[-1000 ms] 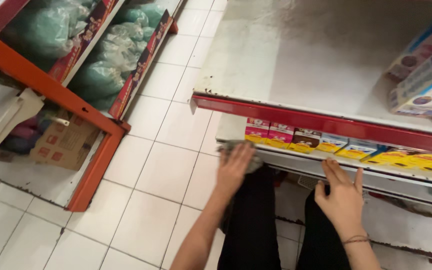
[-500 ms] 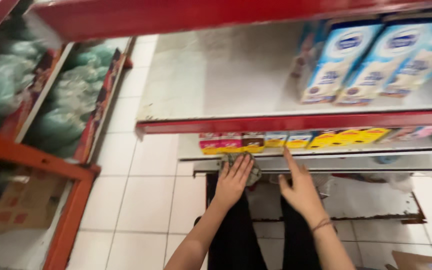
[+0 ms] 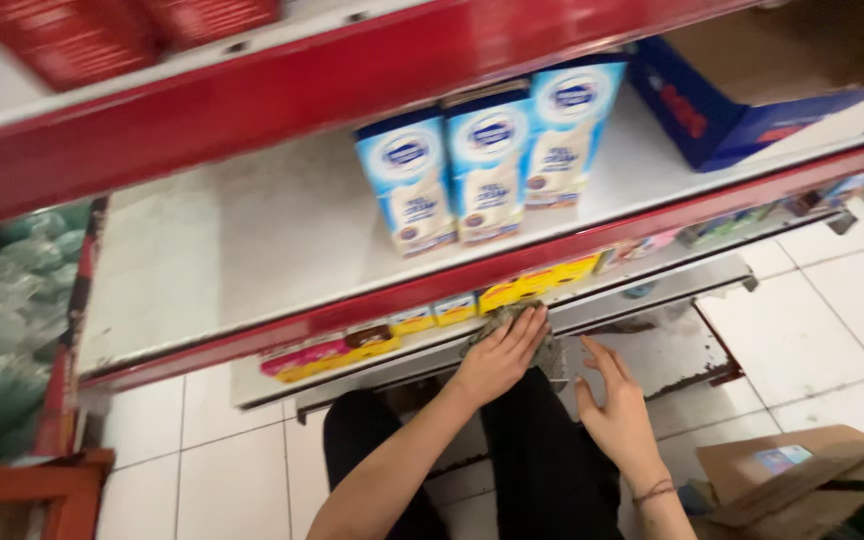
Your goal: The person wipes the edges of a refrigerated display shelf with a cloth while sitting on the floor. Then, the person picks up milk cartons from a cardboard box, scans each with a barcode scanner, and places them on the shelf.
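My left hand (image 3: 500, 355) lies flat on a grey cloth (image 3: 550, 352) and presses it against the front edge of the low white shelf (image 3: 652, 295), just under a strip of yellow price tags (image 3: 537, 285). To its right, my right hand (image 3: 617, 415) hovers with fingers spread and holds nothing, a thin bracelet on its wrist. My legs in black trousers (image 3: 542, 470) are below both hands. Three blue-and-white cartons (image 3: 492, 165) stand on the shelf above.
A red-edged shelf (image 3: 252, 90) runs across the top, close to my head. A blue cardboard box (image 3: 752, 100) sits at the upper right. A brown cardboard box (image 3: 792, 480) lies on the white tiled floor (image 3: 832, 320). Green bagged goods (image 3: 2, 320) fill the left rack.
My left hand has slid right along the low shelf's edge with the cloth. My right hand has drawn back from the shelf edge. The view has swung so the cartons sit in the middle.
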